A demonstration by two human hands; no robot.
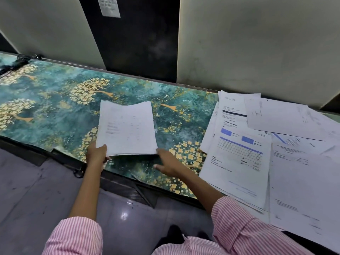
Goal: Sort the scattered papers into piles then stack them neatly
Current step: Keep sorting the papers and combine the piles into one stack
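Observation:
A thin pile of white printed sheets (127, 127) is held a little above the middle of the table. My left hand (96, 153) grips its near left corner, thumb on top. My right hand (166, 161) is at the pile's near right corner with the fingers spread low over the table; whether it grips the sheets is unclear. On the right, several scattered papers (276, 144) overlap each other loosely. One with blue bars (239, 153) lies on top near me.
The table (46, 92) has a teal cover with gold flowers. Some papers hang over its front edge at the right. A pale wall and a dark panel (132, 34) stand right behind. A black cable (16, 61) lies at the far left corner.

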